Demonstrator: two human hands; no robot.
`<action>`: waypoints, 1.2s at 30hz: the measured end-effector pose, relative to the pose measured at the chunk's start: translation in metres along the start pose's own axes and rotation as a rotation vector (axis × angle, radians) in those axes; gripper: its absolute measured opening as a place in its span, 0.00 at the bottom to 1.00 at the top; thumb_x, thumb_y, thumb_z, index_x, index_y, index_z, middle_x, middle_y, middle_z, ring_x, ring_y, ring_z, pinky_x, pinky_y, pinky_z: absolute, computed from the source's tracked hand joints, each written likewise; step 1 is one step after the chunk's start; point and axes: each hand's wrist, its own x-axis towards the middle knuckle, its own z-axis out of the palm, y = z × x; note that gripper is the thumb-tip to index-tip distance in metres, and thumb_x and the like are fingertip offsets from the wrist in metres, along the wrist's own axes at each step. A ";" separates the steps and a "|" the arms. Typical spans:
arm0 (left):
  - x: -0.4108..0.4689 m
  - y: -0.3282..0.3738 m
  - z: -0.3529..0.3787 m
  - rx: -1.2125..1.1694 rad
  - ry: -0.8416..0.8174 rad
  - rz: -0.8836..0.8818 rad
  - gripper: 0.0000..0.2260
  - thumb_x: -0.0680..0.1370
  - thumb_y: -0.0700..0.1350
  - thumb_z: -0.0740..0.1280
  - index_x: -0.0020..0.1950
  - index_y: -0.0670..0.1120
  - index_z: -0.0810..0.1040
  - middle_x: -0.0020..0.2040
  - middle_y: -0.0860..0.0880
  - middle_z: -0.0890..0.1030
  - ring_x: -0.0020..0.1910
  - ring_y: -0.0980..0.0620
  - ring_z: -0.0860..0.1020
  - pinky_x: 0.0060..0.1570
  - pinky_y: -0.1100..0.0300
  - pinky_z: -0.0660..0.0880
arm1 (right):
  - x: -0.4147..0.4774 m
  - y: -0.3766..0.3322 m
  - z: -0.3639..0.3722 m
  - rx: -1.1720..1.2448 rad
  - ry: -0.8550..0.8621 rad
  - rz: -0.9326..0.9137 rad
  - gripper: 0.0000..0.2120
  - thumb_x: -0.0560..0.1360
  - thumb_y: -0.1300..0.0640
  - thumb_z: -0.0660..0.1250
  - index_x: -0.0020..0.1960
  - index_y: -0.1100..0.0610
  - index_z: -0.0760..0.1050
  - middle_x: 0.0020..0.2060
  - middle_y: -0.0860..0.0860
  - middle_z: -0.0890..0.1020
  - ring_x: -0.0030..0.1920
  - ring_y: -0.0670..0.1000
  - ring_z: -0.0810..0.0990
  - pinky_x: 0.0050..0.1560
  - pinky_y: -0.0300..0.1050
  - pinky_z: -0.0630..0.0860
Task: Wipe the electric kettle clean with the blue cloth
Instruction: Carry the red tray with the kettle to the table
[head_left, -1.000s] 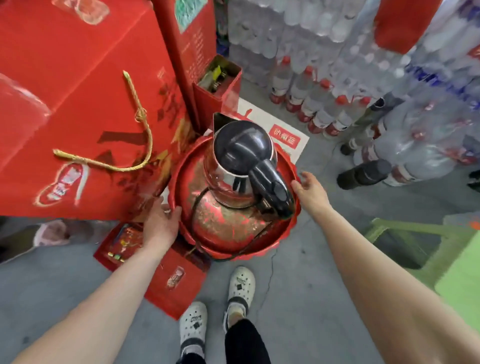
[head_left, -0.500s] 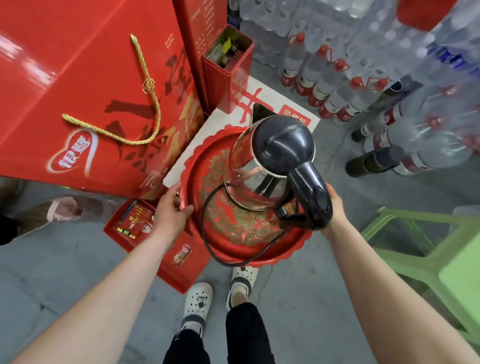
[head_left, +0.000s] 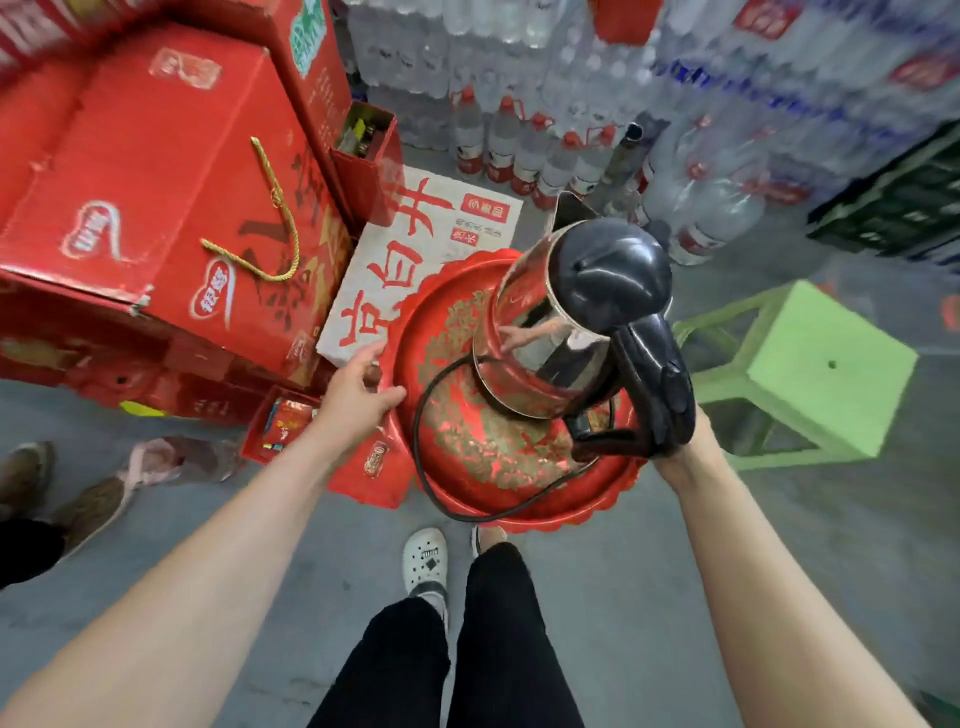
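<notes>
A steel electric kettle (head_left: 550, 332) with a black lid and black handle stands on a round red tray (head_left: 457, 478) with gold pattern. Its black cord loops over the tray. I carry the tray above the floor. My left hand (head_left: 358, 400) grips the tray's left rim. My right hand (head_left: 680, 447) holds the right rim and is mostly hidden behind the kettle's handle. No blue cloth is in view.
Large red gift boxes (head_left: 156, 208) stack at the left. A white carton with red characters (head_left: 415, 244) lies behind the tray. Packs of water bottles (head_left: 571, 130) fill the back. A green plastic stool (head_left: 810, 374) stands at the right. Another person's shoes (head_left: 67, 493) are at the far left.
The tray with the kettle has been lifted and carried to the right, toward the green stool. Both hands have kept their hold on the rim.
</notes>
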 end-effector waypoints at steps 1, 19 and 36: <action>-0.009 0.008 0.001 -0.002 -0.035 0.013 0.30 0.73 0.33 0.70 0.73 0.47 0.68 0.65 0.39 0.75 0.62 0.45 0.76 0.62 0.54 0.74 | -0.019 -0.001 -0.010 0.019 -0.003 -0.022 0.23 0.79 0.66 0.64 0.74 0.64 0.68 0.53 0.63 0.81 0.50 0.63 0.78 0.52 0.56 0.73; -0.166 0.142 0.144 0.022 -0.668 0.256 0.25 0.73 0.27 0.67 0.65 0.49 0.73 0.54 0.44 0.78 0.46 0.48 0.78 0.38 0.58 0.77 | -0.242 0.059 -0.241 0.325 0.525 -0.045 0.18 0.72 0.73 0.63 0.57 0.56 0.76 0.21 0.49 0.79 0.21 0.50 0.73 0.21 0.38 0.67; -0.329 0.224 0.446 0.169 -0.961 0.285 0.22 0.76 0.27 0.62 0.68 0.43 0.72 0.47 0.46 0.77 0.36 0.48 0.76 0.23 0.64 0.75 | -0.312 0.084 -0.527 0.494 0.838 -0.042 0.15 0.80 0.73 0.58 0.55 0.56 0.76 0.35 0.54 0.78 0.21 0.43 0.75 0.19 0.34 0.69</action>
